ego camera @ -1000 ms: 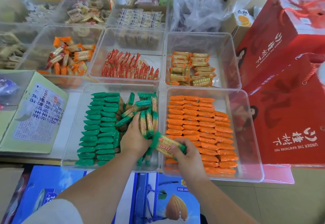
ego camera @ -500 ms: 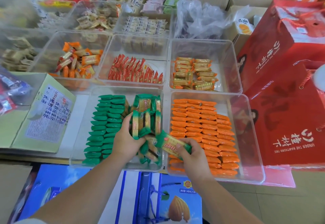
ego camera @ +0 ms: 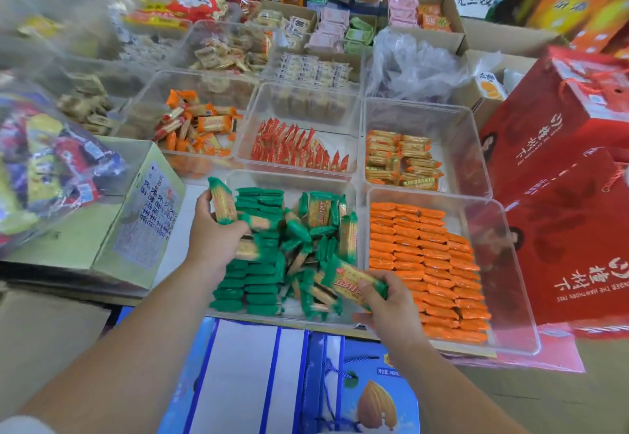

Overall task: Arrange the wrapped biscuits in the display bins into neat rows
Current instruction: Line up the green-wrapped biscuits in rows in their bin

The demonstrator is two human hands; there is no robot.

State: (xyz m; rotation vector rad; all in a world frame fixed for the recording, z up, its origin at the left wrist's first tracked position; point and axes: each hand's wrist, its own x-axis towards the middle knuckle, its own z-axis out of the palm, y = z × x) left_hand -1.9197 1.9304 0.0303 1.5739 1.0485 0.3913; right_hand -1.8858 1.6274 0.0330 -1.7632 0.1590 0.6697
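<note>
— Green packs [ego camera: 262, 280], location? Quick.
— Near-left clear bin [ego camera: 289, 181]. On its left side they lie flat in tidy columns. The loose heap [ego camera: 313, 239] fills the middle and right, with packs tilted every way.
— Left hand?
— Your left hand [ego camera: 212, 236] is curled round 1 upright pack [ego camera: 223, 202] above the bin's left edge, beside the tidy columns. More packs may sit under your fingers, but it's too blurred to confirm.
— Right hand?
— Your right hand [ego camera: 391, 304] has fingers and thumb closed on 1 label-up pack [ego camera: 352, 285], held just above the heap near the front right corner.
— Why 2 at once?
— My read: you're lifting strays clear of the heap so each can be turned flat to match the columns.
— Orange packs [ego camera: 425, 263]?
— In the next bin [ego camera: 503, 280], rows already neat, neither hand on them. Probably the pattern to copy.
— Progress?
— Roughly half this bin is sorted, I'd judge. The other bins are further off and not yet reached.
</note>
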